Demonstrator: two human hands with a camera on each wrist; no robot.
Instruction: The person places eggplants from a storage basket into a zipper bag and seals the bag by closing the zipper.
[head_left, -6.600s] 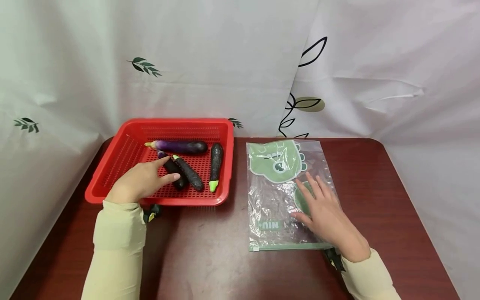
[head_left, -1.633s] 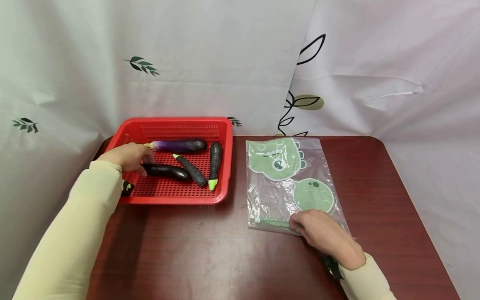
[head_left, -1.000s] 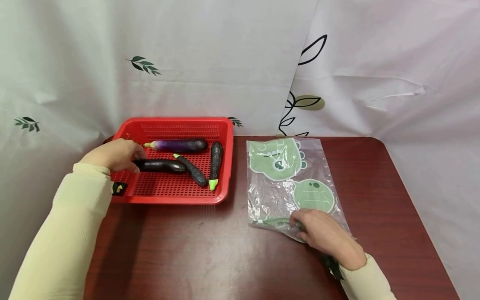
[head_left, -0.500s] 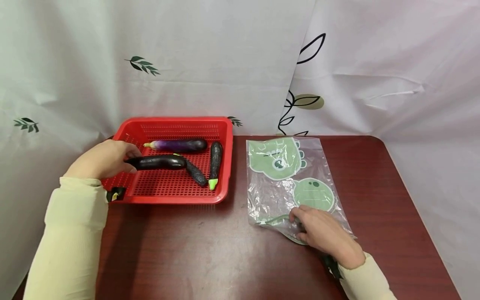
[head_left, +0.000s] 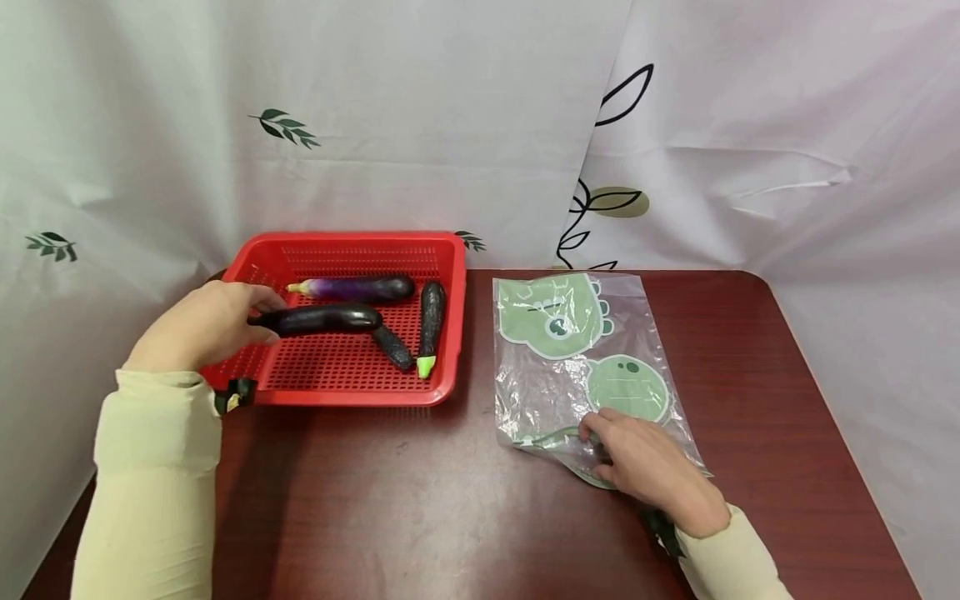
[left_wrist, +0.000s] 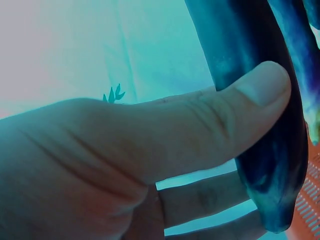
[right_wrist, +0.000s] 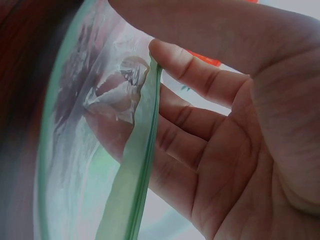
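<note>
A glossy dark eggplant (head_left: 330, 319) is pinched near its stem end by my left hand (head_left: 197, 323), raised over the red basket (head_left: 337, 398). Seen from the left wrist, the thumb (left_wrist: 220, 120) lies across the eggplant's near side and other fingers show behind it. My right hand (head_left: 648, 462) grips the upper lip of a clear zip bag (head_left: 536, 387) with green animal prints. Close up in the right wrist view, the green zip edge (right_wrist: 132, 185) is lifted by the fingers, and the bag's mouth gapes between its two edges.
Inside the basket lie a purple eggplant with a pale end (head_left: 360, 289), a short rough dark eggplant (head_left: 392, 348) partly covered in view by the held one, and another with a bright green end (head_left: 431, 325). A white patterned cloth (head_left: 420, 125) hangs behind the brown table (head_left: 420, 500).
The left hand took hold of the glossy eggplant, drew it left and raised it from the basket floor. The right hand went from lying flat over the bag to lifting its zip edge open.
</note>
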